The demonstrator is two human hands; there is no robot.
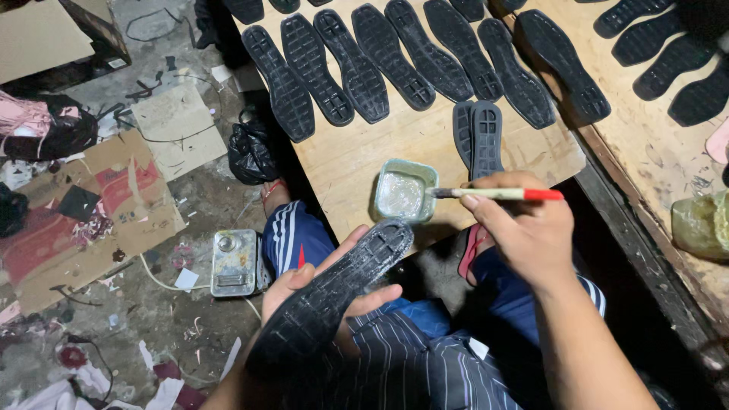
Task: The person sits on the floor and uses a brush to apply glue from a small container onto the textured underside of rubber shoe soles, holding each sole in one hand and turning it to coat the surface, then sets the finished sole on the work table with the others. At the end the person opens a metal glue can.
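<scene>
My left hand (304, 285) holds a black rubber shoe sole (334, 292) tread side up, tilted above my lap. My right hand (524, 231) grips a thin brush (501, 194) with a pale handle and red end. Its tip rests at the rim of a small square tub (404, 190) of whitish glue on the wooden board (357, 156). Two stacked soles (480, 137) lie just behind the tub.
A row of several black soles (395, 57) lies across the board's far part, more soles (661, 45) on a second board at right. A black bag (250, 152), a metal box (234, 262), cardboard (91, 205) and scraps litter the floor at left.
</scene>
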